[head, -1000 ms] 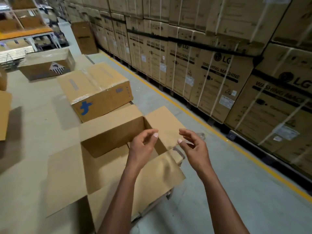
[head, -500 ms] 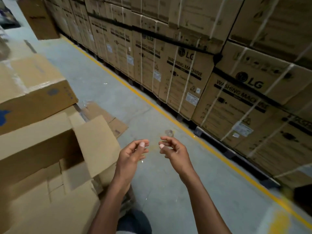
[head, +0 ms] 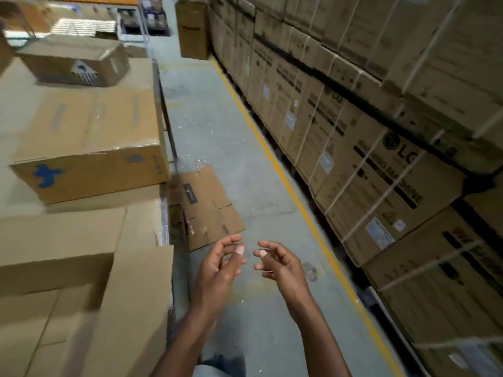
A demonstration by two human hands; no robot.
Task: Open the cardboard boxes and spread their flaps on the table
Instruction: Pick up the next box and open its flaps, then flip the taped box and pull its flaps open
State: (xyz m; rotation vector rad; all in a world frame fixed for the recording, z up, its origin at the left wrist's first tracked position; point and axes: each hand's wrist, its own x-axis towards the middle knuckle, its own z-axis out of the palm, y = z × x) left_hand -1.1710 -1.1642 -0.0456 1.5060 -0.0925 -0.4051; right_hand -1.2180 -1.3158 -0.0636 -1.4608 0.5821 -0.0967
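View has swung right since a second ago: then both hands hung over the opened box; now they are out over the aisle floor point(head: 245, 137), off the table edge. Wall of strapped washing-machine cartons point(head: 381, 164) fills the right side. Table point(head: 16, 110) on the left carries the work. Opened box point(head: 81, 268) at near left, one flap point(head: 136, 308) hanging down over the table edge; its top looks done. Behind it the sealed box with blue mark point(head: 89, 148) sits untouched, and a further closed box point(head: 73, 61) beyond that. Judgement: one box finished, at least two left; sealed box is likely next.

Flattened cardboard sheet point(head: 209, 208) lies on the floor beside the table.

Left hand point(head: 217, 268) and right hand point(head: 280, 265) face each other, close, not touching. Fingers loosely curled, thumbs near fingertips. Possibly picking clear tape off the fingers; too faint to tell. No box or flap touched by either hand.
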